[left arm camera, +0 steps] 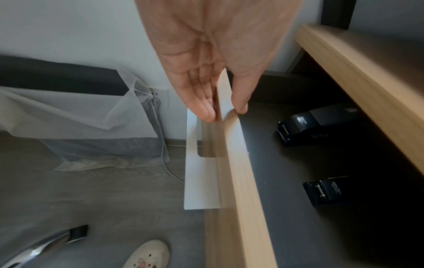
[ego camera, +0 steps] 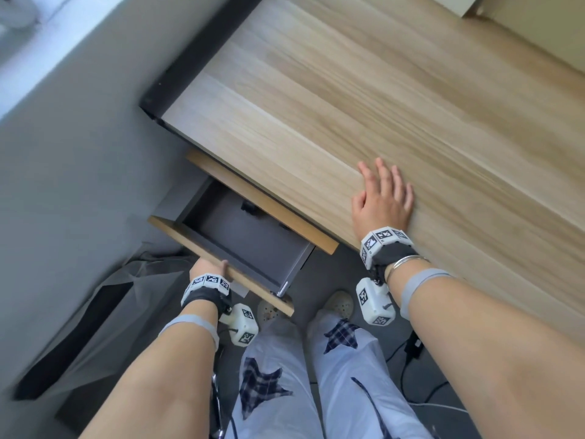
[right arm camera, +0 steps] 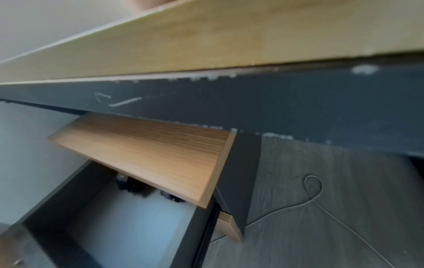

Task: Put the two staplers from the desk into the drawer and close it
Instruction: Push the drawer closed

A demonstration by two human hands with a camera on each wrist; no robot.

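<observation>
Wooden drawer front (left arm camera: 231,181) pinched in the left hand (left arm camera: 213,59) grip; both staplers (left arm camera: 307,125) lie inward, beyond it; right hand (ego camera: 383,201) flat on desk (ego camera: 348,90).

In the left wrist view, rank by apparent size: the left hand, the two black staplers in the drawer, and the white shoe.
1. Left hand, largest, though it is nearest the camera.
2. Upper stapler.
3. Lower stapler and white shoe: look alike; both are partly cut off or shadowed, so unranked.
</observation>
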